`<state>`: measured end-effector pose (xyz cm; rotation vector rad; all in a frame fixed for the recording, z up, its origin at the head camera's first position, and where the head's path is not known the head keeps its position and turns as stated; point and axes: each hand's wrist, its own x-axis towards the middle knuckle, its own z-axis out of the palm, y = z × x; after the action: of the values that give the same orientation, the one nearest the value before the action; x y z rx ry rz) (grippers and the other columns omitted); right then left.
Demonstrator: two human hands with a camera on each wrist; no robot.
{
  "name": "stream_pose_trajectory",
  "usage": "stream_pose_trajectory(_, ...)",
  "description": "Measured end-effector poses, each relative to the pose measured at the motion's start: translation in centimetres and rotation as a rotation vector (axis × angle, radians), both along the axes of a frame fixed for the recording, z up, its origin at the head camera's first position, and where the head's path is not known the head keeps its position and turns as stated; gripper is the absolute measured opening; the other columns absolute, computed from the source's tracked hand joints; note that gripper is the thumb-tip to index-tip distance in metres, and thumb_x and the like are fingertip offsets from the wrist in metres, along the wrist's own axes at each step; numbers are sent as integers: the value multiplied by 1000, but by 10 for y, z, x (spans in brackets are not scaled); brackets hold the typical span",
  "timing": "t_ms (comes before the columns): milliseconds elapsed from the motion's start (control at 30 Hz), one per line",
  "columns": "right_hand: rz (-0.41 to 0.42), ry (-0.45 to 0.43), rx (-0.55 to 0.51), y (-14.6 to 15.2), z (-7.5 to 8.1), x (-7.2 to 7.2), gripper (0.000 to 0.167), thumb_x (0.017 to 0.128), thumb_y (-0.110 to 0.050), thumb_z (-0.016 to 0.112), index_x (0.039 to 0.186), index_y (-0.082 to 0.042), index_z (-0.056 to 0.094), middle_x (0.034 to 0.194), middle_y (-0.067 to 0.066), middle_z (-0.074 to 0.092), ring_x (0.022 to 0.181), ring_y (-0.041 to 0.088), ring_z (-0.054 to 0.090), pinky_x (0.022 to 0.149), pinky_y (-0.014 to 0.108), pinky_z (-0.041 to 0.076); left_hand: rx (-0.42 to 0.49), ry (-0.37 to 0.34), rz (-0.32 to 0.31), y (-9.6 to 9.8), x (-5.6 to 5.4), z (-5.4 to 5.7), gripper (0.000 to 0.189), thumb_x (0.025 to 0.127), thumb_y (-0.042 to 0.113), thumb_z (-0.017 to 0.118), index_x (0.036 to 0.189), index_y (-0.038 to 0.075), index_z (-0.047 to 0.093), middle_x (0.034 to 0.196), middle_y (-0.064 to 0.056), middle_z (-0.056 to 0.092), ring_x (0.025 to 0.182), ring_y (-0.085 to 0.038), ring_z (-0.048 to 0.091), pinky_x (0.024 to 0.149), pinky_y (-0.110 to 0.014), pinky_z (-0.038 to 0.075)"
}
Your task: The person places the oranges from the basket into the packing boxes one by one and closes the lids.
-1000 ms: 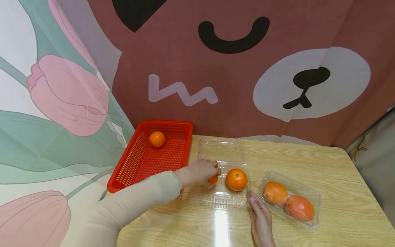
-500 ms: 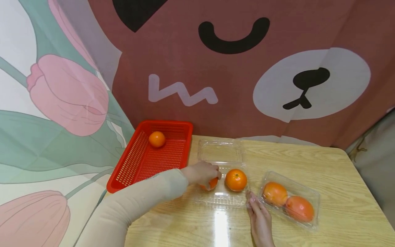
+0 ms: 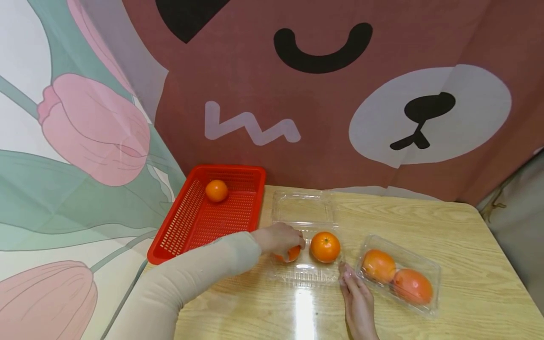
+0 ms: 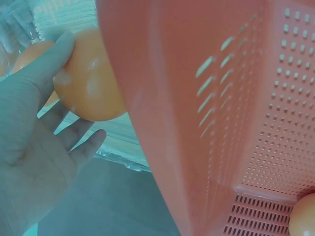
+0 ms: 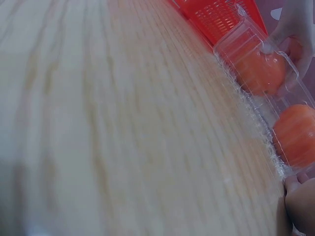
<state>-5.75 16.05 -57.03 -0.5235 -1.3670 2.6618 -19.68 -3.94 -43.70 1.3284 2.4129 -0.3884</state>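
Observation:
My left hand (image 3: 282, 238) holds an orange (image 3: 291, 255) in the left half of a clear plastic clamshell box (image 3: 303, 275). In the left wrist view, the thumb lies over this orange (image 4: 92, 81) and the fingers reach round below it. A second orange (image 3: 325, 247) sits in the box's right half, and the lid (image 3: 303, 206) lies folded back behind. At the box's front right corner, my right hand (image 3: 359, 302) touches the edge with extended fingers. The right wrist view shows only part of this hand (image 5: 301, 199) beside the box.
A red perforated basket (image 3: 221, 217) stands left of the box, with one orange (image 3: 216, 191) at its back. To the right, another clear box (image 3: 432, 307), apparently closed, holds two orange fruits (image 3: 413, 286). A patterned cloth (image 3: 238, 85) hangs behind the wooden table (image 3: 463, 245).
The left hand has shifted slightly right and down over the box, and more of its orange shows under the fingers. My right hand has stayed at the box's corner.

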Motion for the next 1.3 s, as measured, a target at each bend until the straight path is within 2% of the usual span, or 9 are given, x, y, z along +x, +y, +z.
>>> stream_pose_trajectory(233, -7, -47, 10, -1, 2, -1, 39, 101, -16, 58, 137, 0, 55, 121, -8, 67, 116, 2, 58, 96, 19, 46, -8, 6, 16, -1, 0, 1, 51, 83, 30, 81, 131, 27, 65, 132, 11, 60, 117, -10, 58, 96, -29, 45)
stream_pose_trajectory(467, -7, -8, -4, -1, 1, 0, 29, 101, -14, 57, 129, -5, 65, 119, -8, 68, 115, 2, 59, 96, 19, 46, 27, 4, 58, -4, -7, 0, 50, 85, 32, 80, 132, 26, 65, 133, 9, 60, 118, -12, 58, 98, -33, 45)
stream_pose_trajectory(633, 2, -34, 9, 0, 1, -1, 39, 101, -16, 58, 136, 0, 55, 121, -9, 67, 117, 2, 58, 97, 19, 45, 72, 32, 56, -9, -12, 3, 41, 88, 31, 75, 128, 25, 67, 128, 7, 62, 111, -13, 61, 94, -32, 47)
stream_pose_trajectory(767, 21, -64, 27, 0, 2, -1, 48, 102, -19, 58, 142, 4, 46, 123, -11, 65, 118, 1, 56, 98, 19, 44, 111, 1, 86, -14, -15, 8, 38, 90, 27, 72, 128, 23, 67, 128, 6, 63, 113, -15, 61, 97, -35, 47)
stream_pose_trajectory(867, 21, -65, 23, 0, 2, -1, 41, 102, -18, 57, 139, -3, 53, 121, -13, 66, 117, 0, 57, 96, 18, 45, 132, -33, 117, -17, -18, 12, 38, 94, 28, 69, 131, 21, 66, 131, 5, 63, 119, -16, 59, 101, -38, 45)
stream_pose_trajectory(1000, -1, -47, -17, -1, 2, 0, 23, 101, -13, 58, 120, -15, 70, 119, -12, 67, 113, -1, 59, 92, 17, 47, 176, -50, 128, -22, -22, 13, 35, 97, 29, 65, 131, 21, 66, 132, 4, 62, 121, -17, 58, 104, -36, 43)
stream_pose_trajectory(1100, -12, -39, -43, -2, 2, 0, 21, 100, -11, 58, 111, -18, 75, 117, -11, 68, 111, -1, 60, 90, 17, 48, 220, -39, 114, -28, -26, 14, 33, 97, 28, 64, 129, 20, 66, 131, 3, 63, 122, -17, 57, 106, -36, 41)
stream_pose_trajectory(1200, -12, -37, -36, -1, 2, 0, 21, 101, -11, 58, 113, -17, 74, 117, -12, 68, 111, -1, 60, 90, 17, 48, 262, -25, 107, -36, -29, 18, 31, 97, 26, 64, 127, 19, 67, 131, 1, 63, 123, -19, 56, 106, -36, 41)
stream_pose_trajectory(1300, -4, -40, 0, 0, 2, 0, 26, 101, -14, 58, 125, -11, 68, 118, -12, 68, 113, 0, 59, 93, 17, 47, 319, 3, 102, -45, -30, 23, 29, 97, 23, 65, 125, 18, 68, 129, 1, 64, 122, -19, 57, 105, -35, 43)
